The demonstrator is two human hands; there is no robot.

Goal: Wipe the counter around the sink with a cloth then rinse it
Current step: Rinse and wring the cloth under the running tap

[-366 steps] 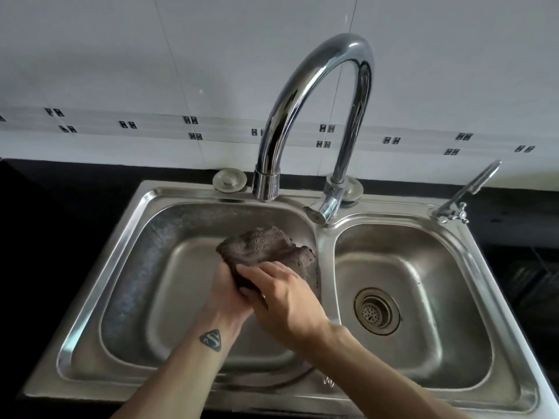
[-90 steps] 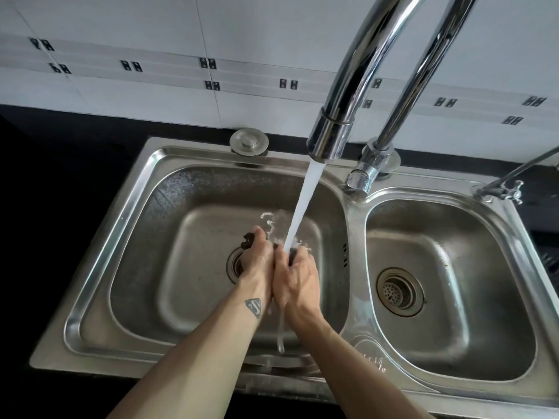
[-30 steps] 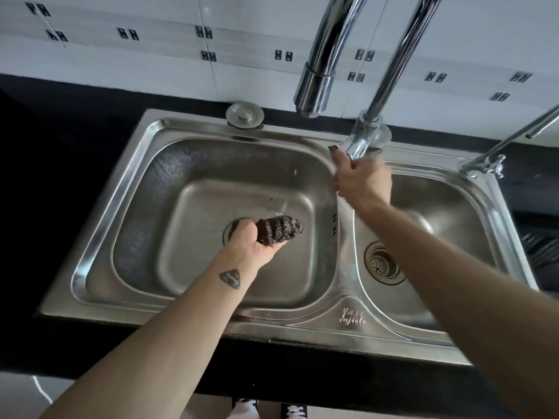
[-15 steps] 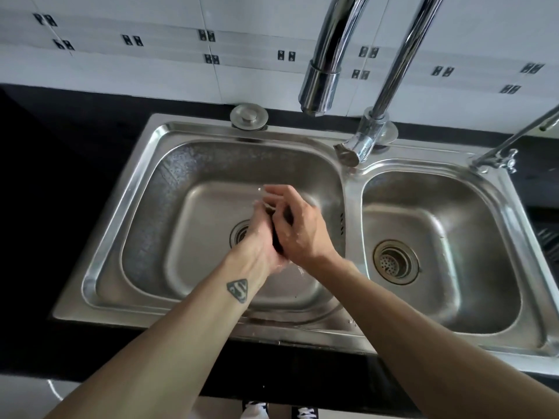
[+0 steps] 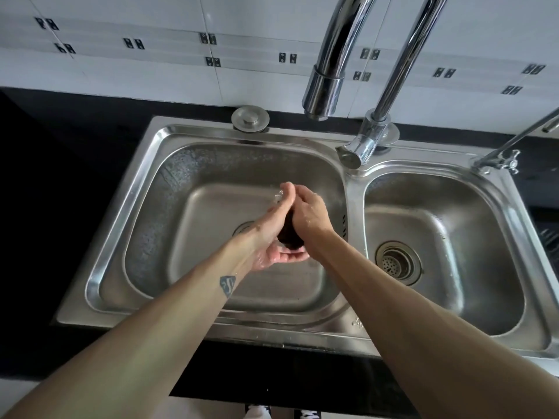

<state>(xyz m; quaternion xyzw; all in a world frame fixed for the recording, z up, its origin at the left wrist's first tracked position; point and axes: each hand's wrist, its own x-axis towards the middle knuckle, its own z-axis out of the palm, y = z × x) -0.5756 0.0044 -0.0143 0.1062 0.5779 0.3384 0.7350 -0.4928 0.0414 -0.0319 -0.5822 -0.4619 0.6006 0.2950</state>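
Rolled palm-up since a moment ago, left hand and right hand both grip the dark wadded cloth, half-hidden between them, mid-frame over the sink.

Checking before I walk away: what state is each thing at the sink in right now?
Faucet: off, no water running.
Cloth: balled up, squeezed over left basin.
Left hand: holds cloth.
Right hand: grips cloth.
Right basin drain: unplugged, strainer showing.
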